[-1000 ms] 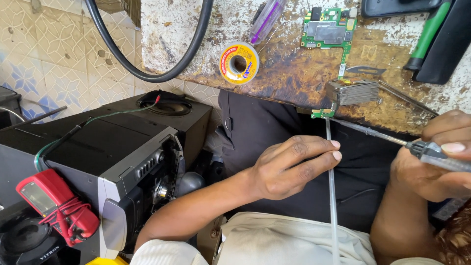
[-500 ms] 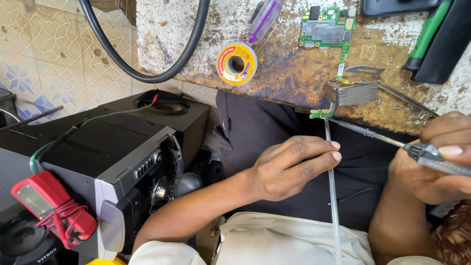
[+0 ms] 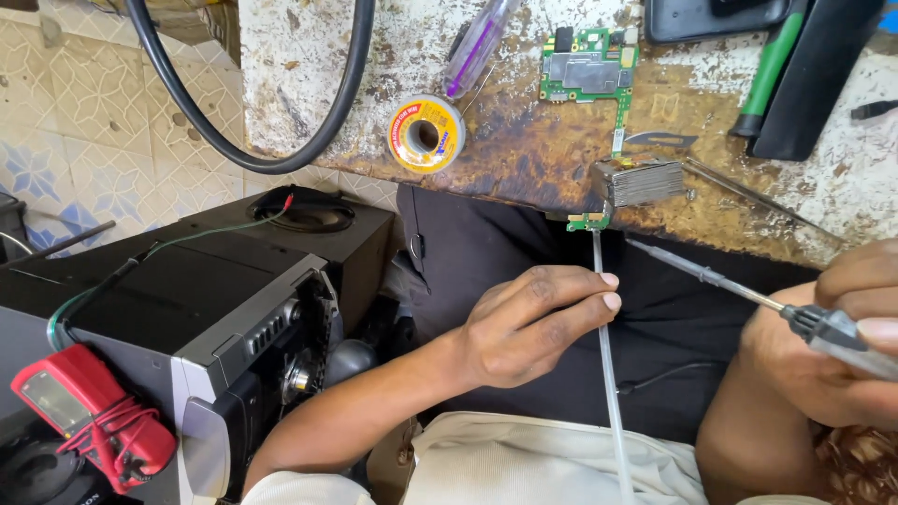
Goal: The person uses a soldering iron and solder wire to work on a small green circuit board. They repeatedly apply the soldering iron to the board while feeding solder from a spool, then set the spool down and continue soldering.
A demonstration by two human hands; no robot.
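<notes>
At the far left a red multimeter [image 3: 89,425] with its leads wrapped around it lies on a black and silver stereo unit [image 3: 201,309], and a thick black cable [image 3: 281,154] loops down over the tiled wall behind. On the stained, worn desk [image 3: 524,150] sits a yellow spool of solder wire [image 3: 427,134], with a purple-handled screwdriver [image 3: 479,47] above it and a green circuit board [image 3: 587,73] to its right. A small metal block [image 3: 641,180] rests at the desk's front edge, and a tiny circuit strip [image 3: 587,222] hangs just below it. The left hand [image 3: 524,327] reaches in over the dark lap, its fingers [image 3: 585,301] nearly straight and pinched lightly on a thin pale strip [image 3: 608,374] that runs from the tiny circuit strip down toward the lap. Farther right, the right hand [image 3: 832,346] is curled tight around the handle of a soldering iron [image 3: 748,297], whose slim metal tip points up and left toward the desk edge, near the hanging circuit strip. A green-handled tool [image 3: 767,65] lies at the desk's upper right.
</notes>
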